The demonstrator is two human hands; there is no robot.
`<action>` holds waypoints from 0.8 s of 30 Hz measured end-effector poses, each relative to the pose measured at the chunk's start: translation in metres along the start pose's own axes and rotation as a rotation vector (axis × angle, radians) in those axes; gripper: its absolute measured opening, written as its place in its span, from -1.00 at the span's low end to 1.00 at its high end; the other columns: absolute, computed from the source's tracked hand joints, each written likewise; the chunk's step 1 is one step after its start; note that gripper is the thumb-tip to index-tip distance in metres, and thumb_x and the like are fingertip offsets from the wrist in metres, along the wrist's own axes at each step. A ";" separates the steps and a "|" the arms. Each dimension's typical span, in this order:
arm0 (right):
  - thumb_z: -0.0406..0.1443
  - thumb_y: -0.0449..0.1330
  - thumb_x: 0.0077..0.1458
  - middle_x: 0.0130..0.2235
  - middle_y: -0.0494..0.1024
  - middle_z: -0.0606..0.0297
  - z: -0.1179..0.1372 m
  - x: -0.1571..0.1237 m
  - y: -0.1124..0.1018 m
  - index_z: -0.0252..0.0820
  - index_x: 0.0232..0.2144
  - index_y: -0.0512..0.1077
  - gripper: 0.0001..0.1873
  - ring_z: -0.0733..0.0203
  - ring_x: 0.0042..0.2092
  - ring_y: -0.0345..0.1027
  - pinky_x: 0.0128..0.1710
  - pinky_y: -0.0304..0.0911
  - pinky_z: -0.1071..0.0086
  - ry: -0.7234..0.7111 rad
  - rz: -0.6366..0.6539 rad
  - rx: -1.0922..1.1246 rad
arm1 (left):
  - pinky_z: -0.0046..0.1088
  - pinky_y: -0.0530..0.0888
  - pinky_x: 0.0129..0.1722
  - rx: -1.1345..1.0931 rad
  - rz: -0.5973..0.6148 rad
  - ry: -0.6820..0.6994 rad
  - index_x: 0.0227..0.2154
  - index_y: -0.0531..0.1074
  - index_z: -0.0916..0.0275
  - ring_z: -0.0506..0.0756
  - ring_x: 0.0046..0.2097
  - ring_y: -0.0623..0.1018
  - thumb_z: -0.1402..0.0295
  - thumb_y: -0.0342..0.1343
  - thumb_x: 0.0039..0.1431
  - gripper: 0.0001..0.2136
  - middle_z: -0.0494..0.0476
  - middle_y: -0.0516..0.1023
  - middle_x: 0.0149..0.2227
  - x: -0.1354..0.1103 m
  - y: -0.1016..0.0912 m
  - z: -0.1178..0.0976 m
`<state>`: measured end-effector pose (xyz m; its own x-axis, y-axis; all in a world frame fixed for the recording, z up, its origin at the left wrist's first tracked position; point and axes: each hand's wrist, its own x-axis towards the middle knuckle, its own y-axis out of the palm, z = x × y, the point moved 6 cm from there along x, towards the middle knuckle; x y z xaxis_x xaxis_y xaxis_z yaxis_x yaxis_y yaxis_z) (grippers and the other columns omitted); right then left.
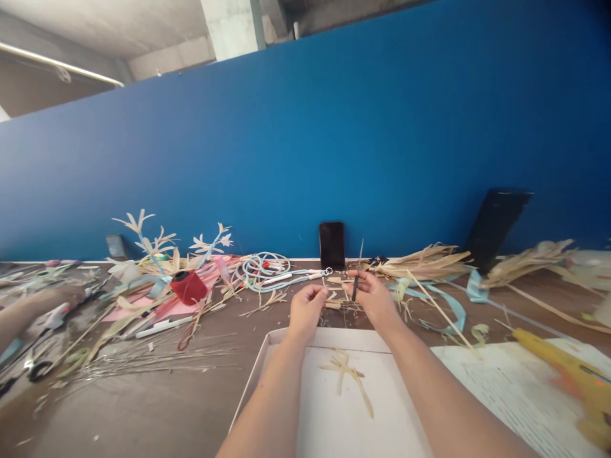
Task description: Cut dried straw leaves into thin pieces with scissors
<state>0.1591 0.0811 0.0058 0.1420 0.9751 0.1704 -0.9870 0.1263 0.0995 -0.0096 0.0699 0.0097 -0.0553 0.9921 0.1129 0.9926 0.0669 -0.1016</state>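
Observation:
My left hand (308, 310) is closed in a pinch above the far edge of a shallow white box (358, 407). Whatever its fingertips hold is too small to make out. A slim dark tool with a thin pointed tip (356, 284) stands almost upright in my right hand (377, 302), between thumb and fingers. The two hands are a short way apart, with pale dry scraps (334, 304) on the table around and behind them. Inside the box, between my forearms, lies a pale flower-shaped piece of dry husk (344, 369).
A phone (331, 245) leans on the blue partition (305, 140). Husk bundles (424, 262) and a yellow glue gun (563, 362) are on the right. Leftward are a red thread spool (188, 287), coiled blue cords (265, 270), thin wires (157, 359) and another person's arm (33, 308).

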 end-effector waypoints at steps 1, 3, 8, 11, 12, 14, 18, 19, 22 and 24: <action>-0.19 0.32 -0.26 -0.46 0.54 0.33 0.000 -0.001 0.003 -0.18 -0.14 0.36 -0.45 0.21 -0.40 0.40 -0.37 0.26 0.37 0.010 0.014 -0.008 | -0.59 0.21 -0.59 -0.043 -0.021 -0.014 -0.42 0.44 0.29 -0.09 -0.60 0.27 0.15 0.10 -0.05 -0.73 -0.05 0.33 -0.61 0.001 -0.001 0.001; -0.19 0.33 -0.27 -0.48 0.53 0.35 0.000 -0.004 0.010 -0.19 -0.13 0.36 -0.43 0.23 -0.44 0.38 -0.40 0.24 0.38 0.032 0.040 -0.028 | -0.60 0.22 -0.60 -0.128 -0.064 -0.021 -0.42 0.44 0.29 -0.11 -0.61 0.26 0.14 0.12 -0.08 -0.71 -0.06 0.32 -0.62 0.002 -0.004 0.003; -0.18 0.32 -0.24 -0.49 0.52 0.37 0.005 -0.011 0.023 -0.19 -0.09 0.34 -0.40 0.24 -0.44 0.36 -0.39 0.23 0.39 0.027 0.066 -0.028 | -0.62 0.22 -0.61 -0.213 -0.024 0.004 -0.42 0.45 0.30 -0.13 -0.62 0.26 0.15 0.16 -0.10 -0.71 -0.08 0.32 -0.63 0.006 -0.003 0.007; -0.16 0.31 -0.21 -0.48 0.52 0.36 0.007 -0.012 0.025 -0.17 -0.05 0.34 -0.39 0.21 -0.39 0.37 -0.35 0.23 0.38 0.020 0.073 -0.048 | -0.63 0.23 -0.61 -0.269 -0.059 -0.002 -0.46 0.44 0.31 -0.12 -0.60 0.30 0.17 0.17 -0.10 -0.74 -0.04 0.37 -0.61 0.008 -0.006 0.009; -0.14 0.30 -0.20 -0.47 0.52 0.35 0.008 -0.012 0.025 -0.17 -0.05 0.35 -0.40 0.20 -0.37 0.38 -0.34 0.23 0.37 0.026 0.078 -0.064 | -0.63 0.26 -0.59 -0.309 -0.091 -0.016 -0.47 0.44 0.31 -0.10 -0.56 0.35 0.17 0.18 -0.10 -0.74 -0.01 0.41 -0.58 0.009 -0.008 0.010; -0.11 0.29 -0.18 -0.47 0.50 0.33 0.010 -0.013 0.025 -0.18 -0.06 0.40 -0.42 0.17 -0.34 0.38 -0.31 0.23 0.35 0.060 0.110 -0.111 | -0.61 0.34 -0.54 -0.407 -0.155 -0.047 -0.48 0.41 0.32 -0.03 -0.44 0.46 0.19 0.20 -0.13 -0.74 0.08 0.48 -0.47 0.012 -0.013 0.012; -0.07 0.27 -0.15 -0.47 0.47 0.34 0.012 -0.017 0.025 -0.17 -0.11 0.46 -0.47 0.22 -0.36 0.32 -0.29 0.20 0.36 0.130 0.255 -0.228 | -0.54 0.43 -0.44 -0.612 -0.202 -0.067 -0.45 0.35 0.32 0.04 -0.31 0.53 0.24 0.22 -0.14 -0.73 0.19 0.53 -0.32 0.016 -0.018 0.013; -0.06 0.26 -0.14 -0.48 0.46 0.34 0.012 -0.018 0.025 -0.16 -0.10 0.46 -0.47 0.23 -0.36 0.31 -0.30 0.19 0.37 0.142 0.287 -0.255 | -0.54 0.44 -0.43 -0.644 -0.205 -0.065 -0.44 0.34 0.32 0.04 -0.30 0.54 0.25 0.22 -0.13 -0.73 0.20 0.53 -0.31 0.016 -0.019 0.013; -0.05 0.24 -0.11 -0.49 0.45 0.33 0.010 -0.023 0.026 -0.16 -0.07 0.45 -0.46 0.24 -0.38 0.28 -0.36 0.16 0.39 0.194 0.381 -0.297 | -0.53 0.45 -0.42 -0.675 -0.206 -0.049 -0.43 0.33 0.33 0.05 -0.29 0.54 0.26 0.21 -0.11 -0.74 0.22 0.53 -0.31 0.016 -0.021 0.011; -0.05 0.25 -0.12 -0.48 0.46 0.32 0.009 -0.026 0.028 -0.18 -0.07 0.45 -0.45 0.24 -0.38 0.28 -0.38 0.16 0.40 0.223 0.436 -0.290 | -0.52 0.46 -0.40 -0.669 -0.195 -0.033 -0.43 0.34 0.34 0.06 -0.27 0.54 0.26 0.21 -0.10 -0.74 0.22 0.53 -0.29 0.016 -0.021 0.010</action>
<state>0.1283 0.0579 0.0126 -0.2712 0.9593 -0.0787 -0.9357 -0.2819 -0.2119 -0.0324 0.0852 0.0039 -0.2317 0.9721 0.0357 0.8172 0.1746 0.5492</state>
